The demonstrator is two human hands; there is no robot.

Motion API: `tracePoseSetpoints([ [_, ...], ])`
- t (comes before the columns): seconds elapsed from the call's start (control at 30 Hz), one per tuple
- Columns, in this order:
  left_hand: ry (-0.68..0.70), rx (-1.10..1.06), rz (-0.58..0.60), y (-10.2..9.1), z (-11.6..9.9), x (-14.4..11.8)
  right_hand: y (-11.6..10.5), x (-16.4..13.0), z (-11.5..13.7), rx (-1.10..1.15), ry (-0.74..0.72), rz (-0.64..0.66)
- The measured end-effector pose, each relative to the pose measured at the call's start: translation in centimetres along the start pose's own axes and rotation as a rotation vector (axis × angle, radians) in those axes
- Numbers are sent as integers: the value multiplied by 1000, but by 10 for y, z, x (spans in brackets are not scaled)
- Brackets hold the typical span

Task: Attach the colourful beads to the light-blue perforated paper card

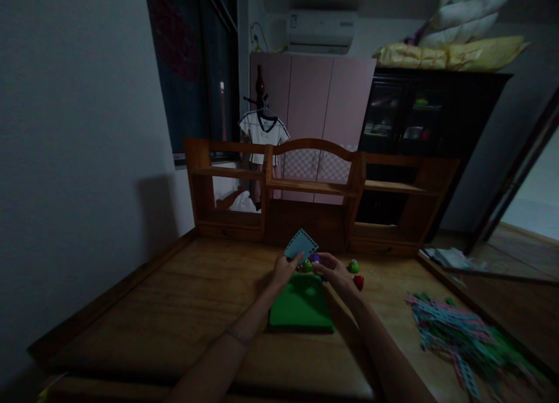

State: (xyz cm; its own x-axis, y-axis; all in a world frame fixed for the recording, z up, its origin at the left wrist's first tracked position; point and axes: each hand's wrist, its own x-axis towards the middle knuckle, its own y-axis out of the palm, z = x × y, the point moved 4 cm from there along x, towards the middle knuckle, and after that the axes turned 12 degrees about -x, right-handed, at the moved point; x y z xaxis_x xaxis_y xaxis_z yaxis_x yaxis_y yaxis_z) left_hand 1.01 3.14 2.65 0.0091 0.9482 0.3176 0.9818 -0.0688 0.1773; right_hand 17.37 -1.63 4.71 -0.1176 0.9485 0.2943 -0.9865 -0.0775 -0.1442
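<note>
While both forearms are reaching in over the desk (187,298) in the head view, the left hand (285,270) is holding a light-blue panel (301,244), its fingers closing on the lower part of the sheet. The panel is standing tilted in the air above the far end of a green block (301,307), one corner pointing up and a row of small dark notches or holes running along its edges.

The right hand (334,270) is curling its fingers beside a purple piece (315,258); the room is dim and the parts are small here, so I cannot tell whether those fingers are gripping it or only touching it. A green figure (307,266) is showing between the two hands, just beyond the block. Past the right hand, a second green figure (353,267) is sitting on the desk, with a red piece (358,282) lying just beside the wrist. Well apart on the right, a loose pile of coloured strips (454,327) is spreading over the wood.

The panel is looking thin, light and fairly stiff, probably smooth plastic or foam, so a gentle pinch near an edge should be serving well; squeezing hard or bending it might be straining the narrow notched borders. The small figures are seeming light and rounded, better taken around their sides.
</note>
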Motion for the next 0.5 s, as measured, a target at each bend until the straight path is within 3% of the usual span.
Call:
tracePoseSetpoints([
  [0.5,34,106,-1,0,-3,-2,4,2,-3,59,32,-21],
])
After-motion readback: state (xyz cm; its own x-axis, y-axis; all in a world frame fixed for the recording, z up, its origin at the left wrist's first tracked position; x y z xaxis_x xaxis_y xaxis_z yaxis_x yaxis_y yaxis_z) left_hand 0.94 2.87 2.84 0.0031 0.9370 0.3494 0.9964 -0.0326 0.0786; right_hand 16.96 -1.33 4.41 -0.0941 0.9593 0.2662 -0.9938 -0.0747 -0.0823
